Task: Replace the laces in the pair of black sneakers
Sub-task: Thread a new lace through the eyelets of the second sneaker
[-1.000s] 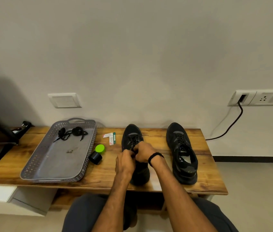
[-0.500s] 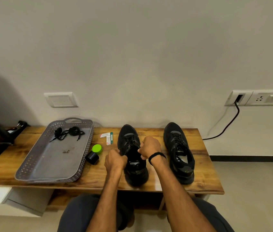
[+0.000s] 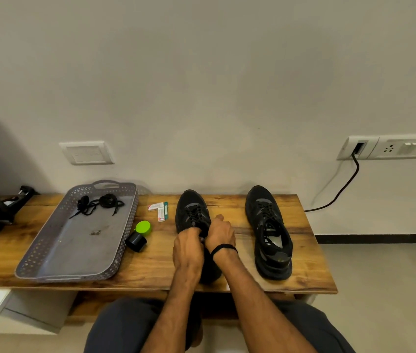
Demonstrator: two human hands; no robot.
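Bare wood runs between the left shoe (image 3: 192,212) and right shoe (image 3: 269,233) — a lane from the front edge of the bench (image 3: 150,272) to the wall. A narrower strip lies right of the right shoe. Between tray (image 3: 39,253) and left shoe stand a bottle (image 3: 138,237) and, behind it, small boxes (image 3: 159,210). The left hand (image 3: 187,249) and right hand (image 3: 220,234) grip the left shoe's lacing, covering its middle. The tray's near half is bare — laces (image 3: 97,205) lie at its far end.

The left hand (image 3: 187,250) and right hand (image 3: 220,234) cover the sneaker (image 3: 191,212) opening
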